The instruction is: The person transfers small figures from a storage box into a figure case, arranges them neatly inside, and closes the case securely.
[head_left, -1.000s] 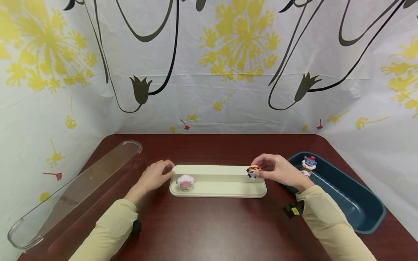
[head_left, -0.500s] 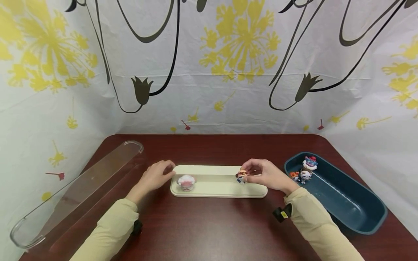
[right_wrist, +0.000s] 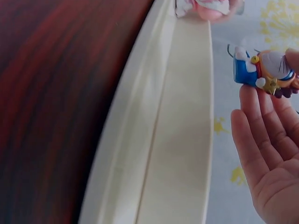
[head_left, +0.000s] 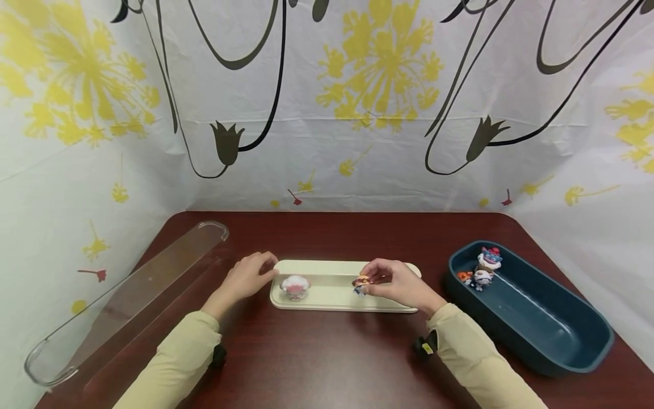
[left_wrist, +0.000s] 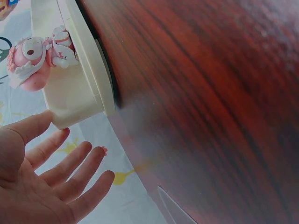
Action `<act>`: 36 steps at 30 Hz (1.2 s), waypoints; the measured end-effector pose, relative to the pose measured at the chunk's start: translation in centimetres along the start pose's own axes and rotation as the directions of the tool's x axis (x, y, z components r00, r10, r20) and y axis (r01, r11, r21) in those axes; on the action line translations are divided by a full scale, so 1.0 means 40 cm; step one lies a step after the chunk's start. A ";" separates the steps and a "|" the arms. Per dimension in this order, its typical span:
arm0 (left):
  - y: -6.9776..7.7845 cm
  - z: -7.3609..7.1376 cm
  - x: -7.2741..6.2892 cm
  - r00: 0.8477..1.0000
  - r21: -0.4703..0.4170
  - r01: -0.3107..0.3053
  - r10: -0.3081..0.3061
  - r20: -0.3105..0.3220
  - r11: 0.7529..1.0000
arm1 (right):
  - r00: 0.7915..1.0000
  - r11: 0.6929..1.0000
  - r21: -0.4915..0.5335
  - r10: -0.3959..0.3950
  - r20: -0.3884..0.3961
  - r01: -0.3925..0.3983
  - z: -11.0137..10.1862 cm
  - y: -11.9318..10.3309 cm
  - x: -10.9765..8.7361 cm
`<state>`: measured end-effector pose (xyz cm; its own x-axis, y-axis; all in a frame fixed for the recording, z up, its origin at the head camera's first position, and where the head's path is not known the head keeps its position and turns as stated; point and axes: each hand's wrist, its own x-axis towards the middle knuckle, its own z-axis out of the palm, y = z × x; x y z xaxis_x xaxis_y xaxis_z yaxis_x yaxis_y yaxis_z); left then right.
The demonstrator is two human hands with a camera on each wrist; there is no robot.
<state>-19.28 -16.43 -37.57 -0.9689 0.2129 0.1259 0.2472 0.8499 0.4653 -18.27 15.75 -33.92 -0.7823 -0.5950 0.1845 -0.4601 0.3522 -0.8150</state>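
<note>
Figurine (right_wrist: 270, 70) moved left above tray (head_left: 327, 297), pinched by our right hand (head_left: 401, 284); our left hand (head_left: 250, 275) spread at its end; keep upright.

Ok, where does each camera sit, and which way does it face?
Head: worn on the head, facing forward and down at the table, tray and bin; the left hand and right hand show, with sleeves.
Left wrist: worn there, looking at the left hand, one end of the tray and the pink figure.
Right wrist: worn there, looking along the tray; the right hand shows at the right edge, holding the blue figure.
Shared: both wrist views show the tray and pink figure.
</note>
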 end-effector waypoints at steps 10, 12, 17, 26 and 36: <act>-0.002 0.000 0.000 1.000 0.005 0.001 -0.001 -0.003 1.000 | 1.000 0.999 0.033 -0.006 -0.018 0.006 0.054 0.005 0.017; -0.002 -0.001 0.001 1.000 0.006 -0.003 0.003 -0.004 1.000 | 1.000 0.999 0.039 -0.010 -0.020 0.011 0.063 0.005 0.021; -0.002 -0.002 0.001 1.000 0.009 -0.005 0.005 -0.004 1.000 | 0.999 0.998 0.048 -0.033 -0.034 0.035 0.083 0.007 0.029; 0.000 -0.003 0.001 1.000 0.007 -0.004 0.004 -0.004 1.000 | 0.999 0.998 0.062 -0.022 -0.039 0.024 0.116 0.001 0.048; -0.001 -0.001 -0.002 1.000 0.009 0.002 -0.002 -0.002 1.000 | 0.999 0.999 0.050 -0.007 -0.031 0.008 0.146 -0.017 0.058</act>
<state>-19.22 -16.50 -37.58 -0.9695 0.2101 0.1261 0.2448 0.8546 0.4580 -17.30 9.90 -36.15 -0.7917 -0.5747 0.2072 -0.4453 0.3107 -0.8398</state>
